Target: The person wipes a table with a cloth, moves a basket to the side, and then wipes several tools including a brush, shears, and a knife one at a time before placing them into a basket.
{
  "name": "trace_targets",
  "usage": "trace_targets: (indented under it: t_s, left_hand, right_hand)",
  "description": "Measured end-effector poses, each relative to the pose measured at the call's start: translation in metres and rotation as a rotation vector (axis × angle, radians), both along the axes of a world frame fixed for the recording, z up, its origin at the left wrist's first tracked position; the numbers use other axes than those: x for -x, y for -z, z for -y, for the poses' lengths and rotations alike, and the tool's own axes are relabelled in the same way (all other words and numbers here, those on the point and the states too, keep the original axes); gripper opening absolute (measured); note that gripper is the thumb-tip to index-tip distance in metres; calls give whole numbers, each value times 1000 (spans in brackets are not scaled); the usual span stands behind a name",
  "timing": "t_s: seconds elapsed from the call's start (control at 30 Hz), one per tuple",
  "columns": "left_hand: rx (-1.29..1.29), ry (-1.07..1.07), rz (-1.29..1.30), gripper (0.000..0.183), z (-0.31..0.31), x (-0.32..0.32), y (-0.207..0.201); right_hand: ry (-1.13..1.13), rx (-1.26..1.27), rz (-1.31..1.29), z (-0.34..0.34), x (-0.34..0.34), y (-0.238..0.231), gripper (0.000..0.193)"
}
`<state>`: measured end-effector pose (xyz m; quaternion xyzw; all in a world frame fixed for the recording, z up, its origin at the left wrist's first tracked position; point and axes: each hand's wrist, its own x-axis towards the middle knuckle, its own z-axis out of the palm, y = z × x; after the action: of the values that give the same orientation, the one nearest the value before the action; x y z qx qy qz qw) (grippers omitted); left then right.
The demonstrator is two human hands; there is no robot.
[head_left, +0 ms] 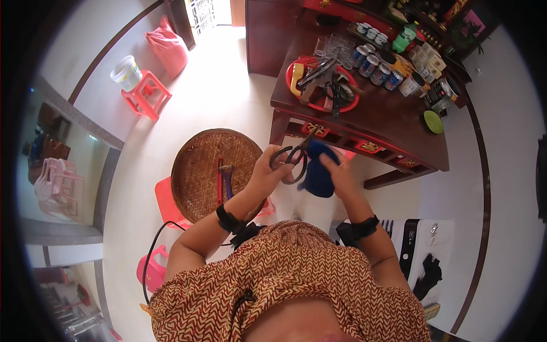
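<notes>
My left hand (pixel 272 172) is closed on a pair of scissors (pixel 290 162) with black loop handles, the blades pointing up and away. My right hand (pixel 343 175) grips a dark blue cloth (pixel 318 179) just behind and beside the scissors; the cloth is slightly blurred. Whether the blades touch the cloth I cannot tell. Below and left of the scissors is a round woven bamboo tray (pixel 191 171). In it lie a thin red stick-like tool (pixel 220 185) and a purple-handled tool with a wide head, like a razor (pixel 228 181).
A dark red wooden table (pixel 393 122) bears a red basket (pixel 354 102) of tools, several cans (pixel 380 74), jars and a green dish (pixel 433 122). Red stools (pixel 170 199) stand under the tray. A black glove (pixel 428 276) lies on a white surface at right.
</notes>
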<state>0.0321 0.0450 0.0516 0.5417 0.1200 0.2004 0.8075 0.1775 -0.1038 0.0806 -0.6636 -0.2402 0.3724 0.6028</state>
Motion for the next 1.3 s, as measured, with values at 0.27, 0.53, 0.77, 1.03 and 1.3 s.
trace_targets:
  t_s: [0.27, 0.53, 0.77, 1.03, 1.3]
  left_hand:
    - [-88, 165, -17, 28, 15, 18, 5]
    - [-2, 68, -174, 25, 3, 58, 15]
    - [228, -214, -141, 26, 6, 42, 41]
    - [296, -423, -144, 27, 1, 65, 34]
    - [369, -369, -177, 28, -19, 122, 91]
  right_hand:
    - [-42, -193, -446, -7, 3, -2, 28]
    - [36, -299, -440, -19, -19, 4, 37]
    - [-312, 79, 209, -37, 41, 0, 37]
    - [-742, -60, 806, -65, 67, 18, 46]
    - [-890, 11, 539, -69, 67, 21, 25]
